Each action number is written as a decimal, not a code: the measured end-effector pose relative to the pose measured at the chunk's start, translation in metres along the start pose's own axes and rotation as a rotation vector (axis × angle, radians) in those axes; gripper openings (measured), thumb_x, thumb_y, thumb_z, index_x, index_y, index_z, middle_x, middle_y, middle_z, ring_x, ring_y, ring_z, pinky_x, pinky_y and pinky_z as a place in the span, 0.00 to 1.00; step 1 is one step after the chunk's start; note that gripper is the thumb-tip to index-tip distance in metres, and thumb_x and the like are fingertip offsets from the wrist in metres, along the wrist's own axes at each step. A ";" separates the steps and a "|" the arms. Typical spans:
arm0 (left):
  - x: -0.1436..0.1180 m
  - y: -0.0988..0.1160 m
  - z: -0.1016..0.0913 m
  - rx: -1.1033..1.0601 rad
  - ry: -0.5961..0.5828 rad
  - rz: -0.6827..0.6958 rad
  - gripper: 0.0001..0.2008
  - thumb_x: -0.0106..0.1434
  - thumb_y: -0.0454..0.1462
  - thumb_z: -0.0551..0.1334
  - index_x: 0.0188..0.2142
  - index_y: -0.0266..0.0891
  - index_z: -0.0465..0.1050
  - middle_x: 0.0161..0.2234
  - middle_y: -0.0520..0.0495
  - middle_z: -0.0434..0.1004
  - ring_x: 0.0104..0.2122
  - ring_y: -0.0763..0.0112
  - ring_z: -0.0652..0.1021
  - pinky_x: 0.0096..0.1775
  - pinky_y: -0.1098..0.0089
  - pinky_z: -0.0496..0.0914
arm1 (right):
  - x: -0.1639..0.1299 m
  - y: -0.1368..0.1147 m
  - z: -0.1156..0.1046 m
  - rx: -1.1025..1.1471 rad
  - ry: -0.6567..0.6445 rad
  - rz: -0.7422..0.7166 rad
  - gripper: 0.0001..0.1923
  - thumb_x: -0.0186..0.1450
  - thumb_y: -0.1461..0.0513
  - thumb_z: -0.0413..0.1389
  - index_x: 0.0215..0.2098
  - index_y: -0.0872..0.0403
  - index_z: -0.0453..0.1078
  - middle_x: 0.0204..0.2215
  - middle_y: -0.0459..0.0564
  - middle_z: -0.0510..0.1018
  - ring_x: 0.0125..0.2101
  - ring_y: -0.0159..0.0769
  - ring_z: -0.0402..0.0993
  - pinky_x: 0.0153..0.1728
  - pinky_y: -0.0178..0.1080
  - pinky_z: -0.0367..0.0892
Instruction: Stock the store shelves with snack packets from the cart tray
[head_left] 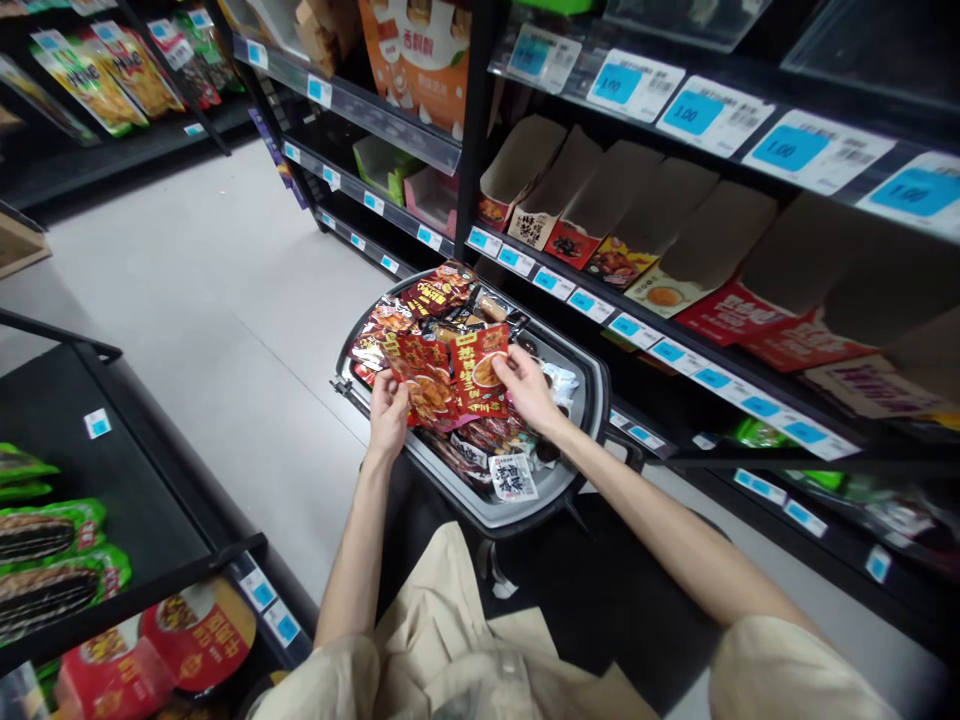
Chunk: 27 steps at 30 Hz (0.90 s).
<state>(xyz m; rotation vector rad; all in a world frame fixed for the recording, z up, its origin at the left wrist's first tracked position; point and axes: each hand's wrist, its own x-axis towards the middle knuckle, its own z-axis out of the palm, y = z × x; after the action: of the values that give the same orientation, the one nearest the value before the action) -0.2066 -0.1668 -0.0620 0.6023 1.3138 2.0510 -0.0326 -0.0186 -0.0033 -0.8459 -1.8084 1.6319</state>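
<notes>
My left hand (390, 410) has its fingers closed on the edge of a red snack packet (426, 380) with a food picture and yellow lettering. Another red snack packet (481, 368), showing a round bowl, is pinched by my right hand (529, 388). The two packets are held side by side, partly overlapping, above a grey tray-like basket (480, 515) with a dark rim. Inside the basket lie several dark red and brown packets (439, 290), partly hidden by those in my hands. A white packet with black characters (514, 478) lies near its front edge.
To the right, a black shelf holds a row of open cardboard display boxes (574, 235) behind blue-and-white price tags (555, 283). At the left, a low black rack (142, 450) carries green packets (52, 540) and red food tubs (199, 635). Grey floor (247, 290) runs between them.
</notes>
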 end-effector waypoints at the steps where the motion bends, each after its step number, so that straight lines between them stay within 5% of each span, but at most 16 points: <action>1: -0.001 0.000 0.001 0.050 -0.013 0.013 0.16 0.62 0.48 0.70 0.43 0.45 0.70 0.37 0.52 0.77 0.33 0.74 0.78 0.38 0.73 0.72 | -0.003 0.001 0.003 -0.031 -0.025 -0.008 0.22 0.66 0.39 0.54 0.41 0.47 0.67 0.37 0.48 0.78 0.39 0.42 0.75 0.42 0.42 0.72; 7: -0.004 0.001 0.003 0.260 -0.076 0.070 0.12 0.66 0.46 0.67 0.42 0.42 0.71 0.41 0.47 0.81 0.41 0.67 0.81 0.45 0.68 0.73 | -0.019 0.008 0.019 -0.079 -0.139 0.062 0.23 0.70 0.40 0.49 0.47 0.48 0.66 0.39 0.48 0.78 0.42 0.42 0.75 0.47 0.43 0.72; 11: -0.005 0.006 0.005 0.295 -0.088 0.068 0.14 0.65 0.47 0.67 0.39 0.41 0.70 0.36 0.49 0.81 0.36 0.69 0.80 0.41 0.70 0.73 | -0.025 0.008 0.031 0.062 -0.154 0.016 0.35 0.59 0.45 0.66 0.56 0.50 0.63 0.53 0.53 0.77 0.54 0.42 0.74 0.57 0.44 0.69; 14: -0.007 0.008 0.005 0.345 -0.088 0.084 0.16 0.65 0.49 0.66 0.37 0.40 0.69 0.33 0.50 0.80 0.33 0.70 0.80 0.38 0.70 0.73 | -0.031 0.003 0.043 0.117 -0.094 0.015 0.44 0.46 0.53 0.75 0.57 0.53 0.64 0.53 0.56 0.78 0.53 0.44 0.77 0.57 0.45 0.71; 20: -0.011 0.000 -0.001 0.530 -0.084 0.199 0.16 0.67 0.50 0.63 0.40 0.40 0.69 0.35 0.47 0.82 0.34 0.67 0.82 0.38 0.69 0.75 | -0.038 0.003 0.056 0.041 -0.038 -0.013 0.17 0.54 0.61 0.67 0.41 0.56 0.74 0.36 0.52 0.84 0.37 0.40 0.82 0.45 0.43 0.78; 24: -0.011 0.002 0.007 0.829 -0.101 0.326 0.16 0.69 0.46 0.61 0.49 0.39 0.72 0.40 0.43 0.84 0.38 0.63 0.84 0.42 0.64 0.77 | -0.033 0.009 0.049 -0.039 0.065 -0.082 0.16 0.54 0.65 0.63 0.41 0.58 0.76 0.36 0.52 0.85 0.36 0.40 0.82 0.44 0.43 0.78; 27: -0.005 0.014 0.032 0.934 -0.090 0.474 0.18 0.70 0.43 0.60 0.56 0.39 0.70 0.49 0.39 0.82 0.46 0.60 0.83 0.51 0.60 0.75 | -0.022 0.005 0.033 -0.050 0.089 -0.177 0.16 0.53 0.66 0.62 0.42 0.58 0.77 0.38 0.52 0.85 0.37 0.40 0.82 0.44 0.43 0.78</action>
<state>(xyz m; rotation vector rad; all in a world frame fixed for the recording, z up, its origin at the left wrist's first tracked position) -0.1855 -0.1544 -0.0362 1.5019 2.2174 1.5915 -0.0426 -0.0562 -0.0118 -0.7459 -1.8137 1.4213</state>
